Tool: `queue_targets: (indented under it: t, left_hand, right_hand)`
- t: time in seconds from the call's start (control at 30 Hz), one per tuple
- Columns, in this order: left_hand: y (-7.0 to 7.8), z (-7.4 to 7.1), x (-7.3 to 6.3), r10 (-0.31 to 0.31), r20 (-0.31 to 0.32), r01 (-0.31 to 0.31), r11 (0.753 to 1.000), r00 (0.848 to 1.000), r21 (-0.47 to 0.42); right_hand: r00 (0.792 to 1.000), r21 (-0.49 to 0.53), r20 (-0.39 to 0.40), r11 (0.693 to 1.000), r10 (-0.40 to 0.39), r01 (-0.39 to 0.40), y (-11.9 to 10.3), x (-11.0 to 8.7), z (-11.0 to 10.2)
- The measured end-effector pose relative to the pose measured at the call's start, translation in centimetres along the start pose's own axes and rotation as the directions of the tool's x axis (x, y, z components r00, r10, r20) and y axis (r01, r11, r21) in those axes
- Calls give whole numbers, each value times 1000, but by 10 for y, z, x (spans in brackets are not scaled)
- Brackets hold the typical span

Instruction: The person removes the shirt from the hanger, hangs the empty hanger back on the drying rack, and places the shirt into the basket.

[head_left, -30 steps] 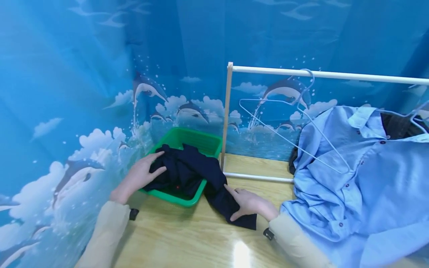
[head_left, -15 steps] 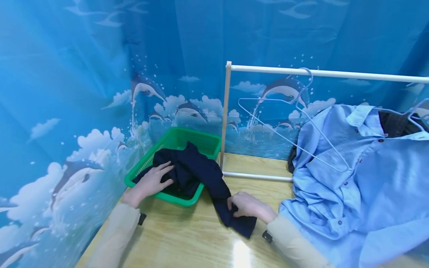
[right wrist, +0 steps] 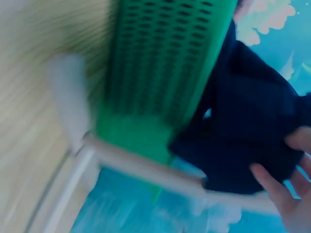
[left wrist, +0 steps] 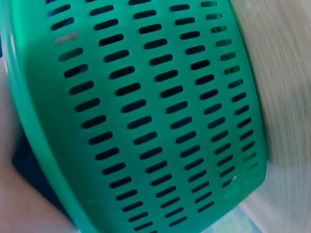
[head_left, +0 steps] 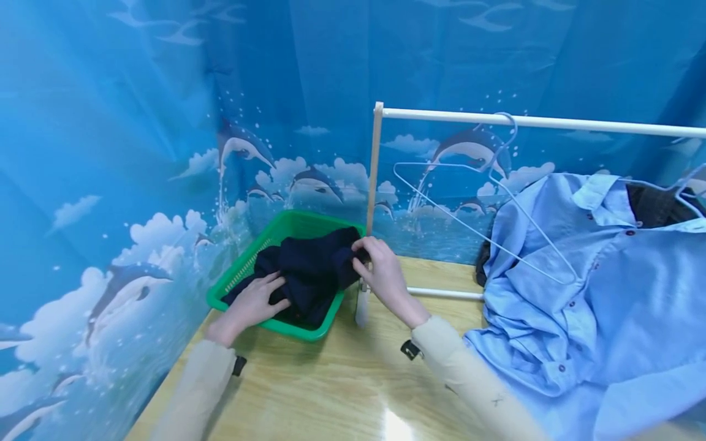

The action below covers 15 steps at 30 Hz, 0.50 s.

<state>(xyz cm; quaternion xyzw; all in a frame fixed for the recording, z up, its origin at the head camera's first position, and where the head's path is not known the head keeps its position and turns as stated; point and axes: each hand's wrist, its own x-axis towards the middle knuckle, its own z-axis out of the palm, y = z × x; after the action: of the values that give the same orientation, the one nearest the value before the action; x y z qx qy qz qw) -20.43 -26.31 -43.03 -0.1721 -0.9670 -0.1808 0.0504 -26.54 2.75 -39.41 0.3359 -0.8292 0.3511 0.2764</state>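
Observation:
A dark navy garment (head_left: 306, 263) lies bunched in the green slotted basket (head_left: 300, 332), part of it raised at the right rim. My left hand (head_left: 252, 306) rests on the cloth over the basket's front left, fingers spread. In the left wrist view the basket wall (left wrist: 160, 111) fills most of the picture and hides the fingers. My right hand (head_left: 386, 275) pinches a dark end of the garment between thumb and fingers, at the basket's right side beside the rack post. The right wrist view shows the navy cloth (right wrist: 248, 121) hanging from the right fingers (right wrist: 272, 187).
A white rack (head_left: 441, 114) stands right of the basket, its post (head_left: 376, 165) close to the right hand. From its bar hangs a bare wire hanger (head_left: 485, 226). A light blue shirt (head_left: 634, 294) hangs at the right. A dolphin-print curtain (head_left: 165, 153) lies behind the wooden table (head_left: 309, 392).
The garment's end, which trailed over the rim onto the table, has been lifted up and left to the basket by my right hand. My left hand has shifted slightly right on the cloth.

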Motion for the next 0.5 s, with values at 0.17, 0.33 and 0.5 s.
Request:
queue_targets:
  t: [0.17, 0.33, 0.5]
  left_hand:
    - [5, 5, -1, -54, -5, 54, 999, 999, 8]
    - [0, 8, 0, -112, -142, 100, 991, 984, -88]
    - [-4, 8, 1, -157, -284, 59, 944, 946, -325]
  right_hand:
    - [996, 81, 25, 993, -88, 86, -21, 15, 32]
    - [923, 20, 368, 993, -115, 115, -32, 7, 67]
    - [741, -85, 671, 991, -21, 105, -43, 0, 81]
